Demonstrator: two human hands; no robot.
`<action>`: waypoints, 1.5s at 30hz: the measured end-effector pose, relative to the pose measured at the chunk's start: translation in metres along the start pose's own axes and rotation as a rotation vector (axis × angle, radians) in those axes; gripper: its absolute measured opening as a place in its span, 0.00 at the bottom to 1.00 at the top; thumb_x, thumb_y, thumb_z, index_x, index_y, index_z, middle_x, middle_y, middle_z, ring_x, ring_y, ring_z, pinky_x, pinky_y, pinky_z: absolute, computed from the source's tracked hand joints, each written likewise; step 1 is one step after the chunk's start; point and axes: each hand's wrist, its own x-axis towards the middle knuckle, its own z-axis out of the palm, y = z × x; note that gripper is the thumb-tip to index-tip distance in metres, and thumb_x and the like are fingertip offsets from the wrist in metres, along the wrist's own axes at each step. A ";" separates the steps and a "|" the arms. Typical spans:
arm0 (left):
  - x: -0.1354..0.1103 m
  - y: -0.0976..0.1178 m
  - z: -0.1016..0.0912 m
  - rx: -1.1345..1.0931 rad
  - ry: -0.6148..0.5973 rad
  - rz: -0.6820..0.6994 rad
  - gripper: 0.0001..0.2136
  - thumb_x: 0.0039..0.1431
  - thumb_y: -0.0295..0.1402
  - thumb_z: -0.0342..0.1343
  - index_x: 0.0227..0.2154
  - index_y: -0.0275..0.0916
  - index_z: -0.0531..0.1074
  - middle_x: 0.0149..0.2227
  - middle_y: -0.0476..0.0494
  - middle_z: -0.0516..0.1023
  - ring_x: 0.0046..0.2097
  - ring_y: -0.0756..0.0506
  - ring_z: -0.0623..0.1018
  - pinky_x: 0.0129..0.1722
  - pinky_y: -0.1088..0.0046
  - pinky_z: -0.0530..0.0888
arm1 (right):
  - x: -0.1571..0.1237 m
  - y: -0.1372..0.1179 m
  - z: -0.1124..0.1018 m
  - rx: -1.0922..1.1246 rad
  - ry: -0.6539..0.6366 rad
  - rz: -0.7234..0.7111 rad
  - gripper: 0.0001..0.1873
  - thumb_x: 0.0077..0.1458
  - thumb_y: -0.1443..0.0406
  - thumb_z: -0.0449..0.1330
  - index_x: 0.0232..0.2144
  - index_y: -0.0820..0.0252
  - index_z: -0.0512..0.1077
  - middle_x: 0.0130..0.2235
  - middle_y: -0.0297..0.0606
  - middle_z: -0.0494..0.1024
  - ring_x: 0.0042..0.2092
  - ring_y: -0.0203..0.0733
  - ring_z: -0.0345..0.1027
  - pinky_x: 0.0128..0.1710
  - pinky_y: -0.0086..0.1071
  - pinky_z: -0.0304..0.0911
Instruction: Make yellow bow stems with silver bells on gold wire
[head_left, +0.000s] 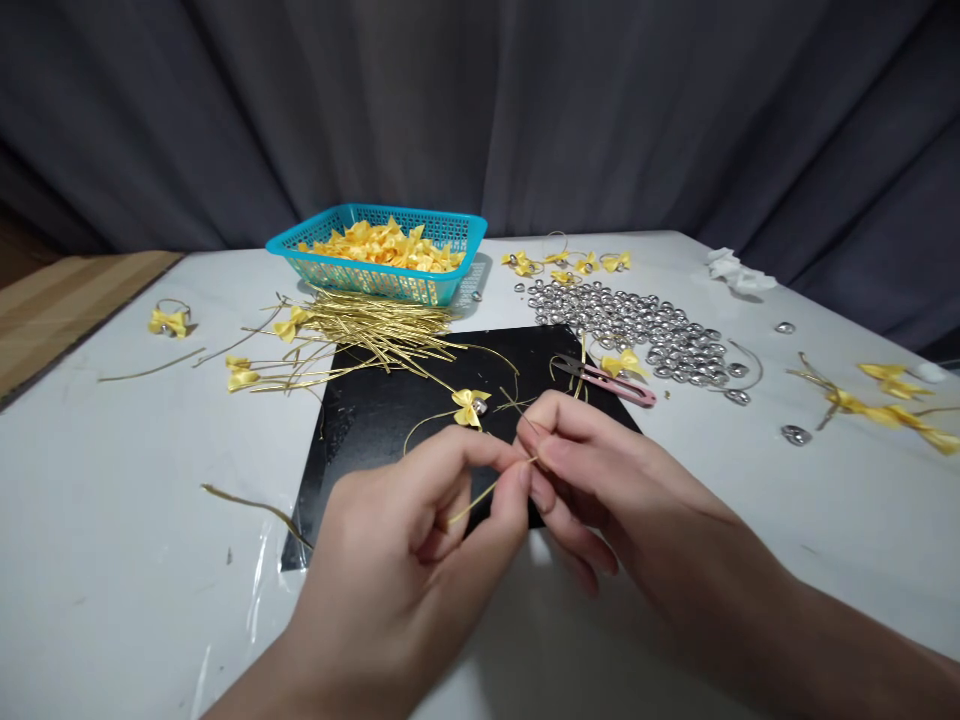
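Note:
My left hand and my right hand meet above the near edge of a black mat. Both pinch a thin gold wire that runs between their fingertips. The wire loops away over the mat to a small yellow ribbon bow with a silver bead on it. Pink thread snips lie on the mat just beyond my right hand, beside another yellow bow.
A turquoise basket of yellow bows stands at the back, with a bundle of gold wires before it. A heap of silver beads lies at the right. Finished bows are scattered left and right. White tissue sits far right.

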 end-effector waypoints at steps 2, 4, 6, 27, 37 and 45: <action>-0.001 -0.003 -0.001 0.059 -0.003 0.058 0.05 0.55 0.31 0.56 0.26 0.43 0.75 0.14 0.58 0.51 0.17 0.55 0.52 0.17 0.78 0.52 | -0.001 0.000 0.000 0.000 0.008 0.006 0.13 0.61 0.63 0.46 0.24 0.58 0.57 0.16 0.25 0.53 0.19 0.30 0.44 0.18 0.19 0.51; -0.001 -0.005 -0.001 0.101 0.009 0.114 0.05 0.55 0.30 0.56 0.28 0.44 0.76 0.14 0.58 0.52 0.16 0.55 0.51 0.17 0.79 0.54 | -0.001 0.000 0.001 0.008 -0.001 -0.002 0.13 0.61 0.63 0.47 0.24 0.58 0.57 0.17 0.25 0.53 0.19 0.29 0.44 0.17 0.19 0.51; -0.002 -0.006 -0.001 0.117 0.037 0.154 0.04 0.55 0.30 0.57 0.29 0.44 0.77 0.14 0.59 0.52 0.16 0.55 0.51 0.18 0.79 0.56 | 0.000 0.000 0.001 0.007 -0.009 -0.017 0.13 0.61 0.63 0.47 0.24 0.58 0.57 0.17 0.25 0.54 0.19 0.29 0.45 0.17 0.19 0.51; 0.001 0.006 0.001 -0.070 0.034 -0.139 0.07 0.58 0.36 0.51 0.28 0.40 0.69 0.16 0.58 0.48 0.18 0.54 0.50 0.17 0.77 0.50 | 0.000 -0.002 -0.004 0.051 -0.058 -0.134 0.13 0.62 0.63 0.54 0.25 0.60 0.62 0.23 0.27 0.61 0.21 0.25 0.51 0.20 0.18 0.53; -0.002 0.001 0.001 -0.062 0.193 -0.109 0.03 0.53 0.32 0.56 0.26 0.41 0.71 0.16 0.58 0.48 0.19 0.55 0.51 0.18 0.79 0.50 | -0.005 0.000 -0.006 -0.018 -0.143 -0.112 0.13 0.61 0.64 0.54 0.24 0.61 0.63 0.22 0.28 0.60 0.22 0.26 0.52 0.21 0.18 0.54; -0.001 0.000 0.004 -0.074 0.307 -0.041 0.04 0.49 0.28 0.57 0.22 0.42 0.71 0.16 0.58 0.49 0.19 0.55 0.50 0.18 0.79 0.50 | -0.006 -0.001 -0.008 0.010 -0.153 -0.075 0.12 0.59 0.64 0.56 0.23 0.62 0.64 0.21 0.27 0.61 0.22 0.26 0.52 0.21 0.18 0.55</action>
